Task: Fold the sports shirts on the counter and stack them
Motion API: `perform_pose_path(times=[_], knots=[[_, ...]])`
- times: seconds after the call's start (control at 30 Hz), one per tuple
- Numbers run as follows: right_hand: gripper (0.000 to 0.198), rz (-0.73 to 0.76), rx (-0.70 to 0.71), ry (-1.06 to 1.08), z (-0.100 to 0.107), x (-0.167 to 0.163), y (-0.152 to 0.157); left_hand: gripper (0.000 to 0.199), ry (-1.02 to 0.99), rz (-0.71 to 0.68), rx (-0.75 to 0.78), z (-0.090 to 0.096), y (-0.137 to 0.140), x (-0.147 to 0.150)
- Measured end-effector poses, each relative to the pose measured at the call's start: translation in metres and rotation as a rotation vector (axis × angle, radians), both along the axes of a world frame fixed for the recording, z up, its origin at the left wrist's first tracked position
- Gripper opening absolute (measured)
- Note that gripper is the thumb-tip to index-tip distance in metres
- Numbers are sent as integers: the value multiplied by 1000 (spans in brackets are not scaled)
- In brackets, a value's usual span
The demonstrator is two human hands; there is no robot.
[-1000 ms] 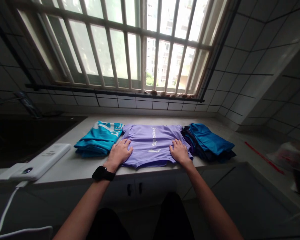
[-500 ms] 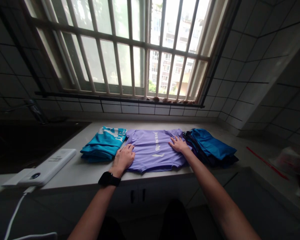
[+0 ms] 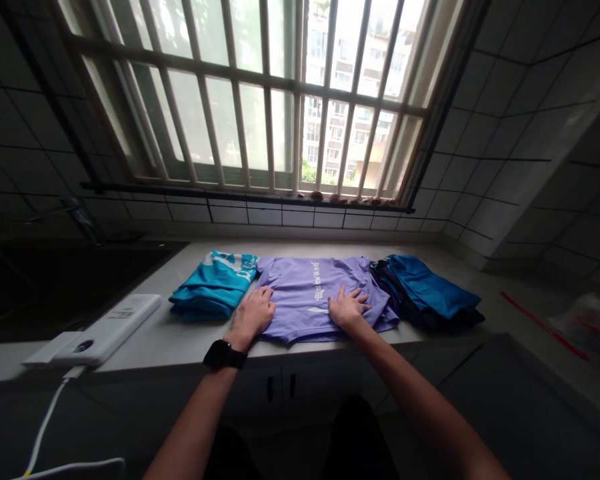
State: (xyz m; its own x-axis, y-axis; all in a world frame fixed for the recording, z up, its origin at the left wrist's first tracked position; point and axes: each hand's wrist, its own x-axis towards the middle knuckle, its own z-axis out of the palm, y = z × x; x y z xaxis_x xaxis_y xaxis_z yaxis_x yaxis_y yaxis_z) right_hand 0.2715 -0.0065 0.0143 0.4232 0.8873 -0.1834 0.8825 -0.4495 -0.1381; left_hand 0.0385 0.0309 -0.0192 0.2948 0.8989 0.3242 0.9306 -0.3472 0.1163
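A purple T-shirt (image 3: 295,280) with white lettering and a white logo lies on the countertop, its near edge close to the counter's front. My left hand (image 3: 256,312), with a black watch on the wrist, rests on the shirt's left edge, fingers close together and lying on the fabric. On the lower right part of the shirt, my right hand (image 3: 349,308) presses down flat with its fingers spread, partly covering the logo. To the left sits a folded teal garment (image 3: 214,288) with white print. A stack of folded blue and dark clothes (image 3: 425,287) lies on the right.
A white power bank (image 3: 105,333) with a cable lies on the counter (image 3: 180,347) at the left. Behind it are a dark sink (image 3: 25,287) and a faucet (image 3: 83,217). A red strip (image 3: 543,325) lies at the right. A barred window (image 3: 270,87) is above the counter.
My right hand has slid toward me and slightly left over the shirt. The shirt's lower right part now spreads out flatter, with its corner to the right. My left hand stays at the left edge.
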Motion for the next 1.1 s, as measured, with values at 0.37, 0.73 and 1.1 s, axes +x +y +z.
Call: perform_pose_path(times=[0.37,0.73,1.1], knots=[[68,275,73,-43,2,27,5,38,201,50,-137,24,-75,4],[61,382,120,5,40,31,10,45,141,-148,-84,53,-70,4],[68,625,60,68,17,55,-16,59,119,-115,-101,18,-91,-9]])
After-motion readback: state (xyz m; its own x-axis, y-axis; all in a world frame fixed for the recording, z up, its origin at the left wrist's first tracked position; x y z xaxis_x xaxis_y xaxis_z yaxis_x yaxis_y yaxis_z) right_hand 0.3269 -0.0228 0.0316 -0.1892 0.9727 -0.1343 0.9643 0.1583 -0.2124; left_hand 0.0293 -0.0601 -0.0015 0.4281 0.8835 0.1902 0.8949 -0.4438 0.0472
